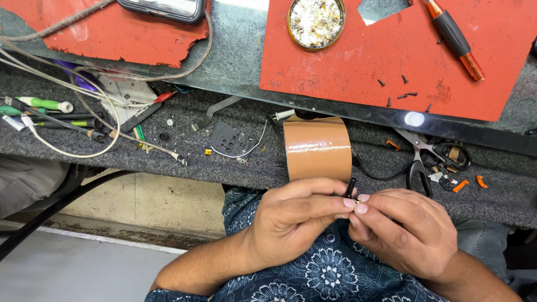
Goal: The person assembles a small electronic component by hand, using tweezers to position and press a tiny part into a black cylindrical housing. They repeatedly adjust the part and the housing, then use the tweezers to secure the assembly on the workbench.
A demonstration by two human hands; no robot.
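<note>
A glossy tan-brown roll of packing tape stands on a speckled dark-grey carpeted table, flanked by black-handled steel scissors and small orange plastic scraps. Two torn brick-red rubber mats lie on the grey-green stone slab behind; one carries an orange-and-black screwdriver, black loose screws and a brass-rimmed round tin of whitish residue. Below, a navy shirt printed with pale-blue flowers shows beneath the hands, which pinch a small black plastic part.
</note>
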